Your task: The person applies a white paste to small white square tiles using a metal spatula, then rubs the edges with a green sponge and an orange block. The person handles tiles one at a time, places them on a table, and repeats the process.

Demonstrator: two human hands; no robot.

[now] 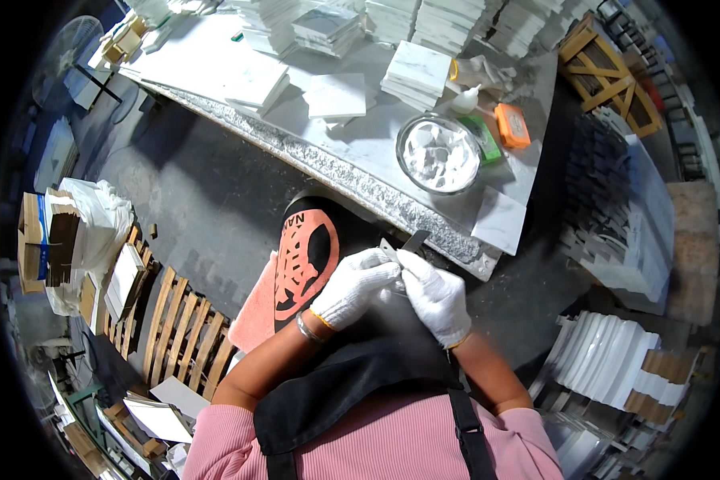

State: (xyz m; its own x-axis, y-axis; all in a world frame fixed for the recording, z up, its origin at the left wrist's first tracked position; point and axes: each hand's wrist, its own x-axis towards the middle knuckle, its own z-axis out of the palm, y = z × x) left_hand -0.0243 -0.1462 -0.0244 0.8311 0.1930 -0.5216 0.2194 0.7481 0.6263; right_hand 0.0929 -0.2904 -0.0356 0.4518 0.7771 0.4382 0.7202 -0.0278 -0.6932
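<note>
A small scraper blade (414, 240) is pinched between the gloved left hand (354, 288) and right hand (436, 296), pressed together just below the stone table (352, 172). On the table beyond sit a bowl of white paste (438, 154), stacked tiles (418, 74) and an orange box (512, 126); a wooden pallet (186, 332) lies on the grey floor left of the table.

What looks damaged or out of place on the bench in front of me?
The stone bench edge is rough and chipped along its front, and one white tile overhangs it near the right hand. The tile stacks sit skewed rather than squared up.
</note>
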